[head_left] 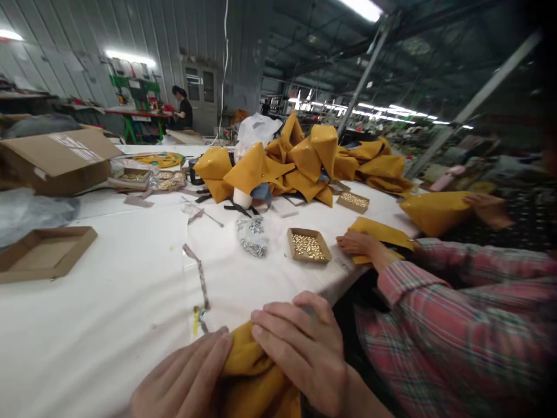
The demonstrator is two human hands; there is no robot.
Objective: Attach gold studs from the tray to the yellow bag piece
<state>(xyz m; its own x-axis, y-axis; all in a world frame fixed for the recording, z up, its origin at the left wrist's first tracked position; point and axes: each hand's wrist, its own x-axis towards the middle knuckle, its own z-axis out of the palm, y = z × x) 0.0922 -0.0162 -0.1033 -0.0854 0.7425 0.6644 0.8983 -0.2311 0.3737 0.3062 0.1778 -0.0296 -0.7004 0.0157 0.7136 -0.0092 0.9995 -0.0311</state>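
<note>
The bottom edge cut the cloth (261, 397) and left hand (185, 380).
A checked sleeve (461, 313) looked blurry, and gold bits (307, 246) were too small to make out.

Got a pc of mustard-yellow cloth (256, 395) btwn my L hand (185, 377) & R hand (304, 354), low in view, btm ctr, by the near side of the white table (130, 325). Matte, soft-looking, one plain colour on what shows. It's bunched, not flat: top end narrows to a rounded fold poking up btwn my fingertips, w/ a deep shadowed crease running across just below. Under that it spreads wider & darker, down past btm of frame, so can't tell full size or shape. My L fingers cover its L side, R fingers lie over its upper R side.
</note>
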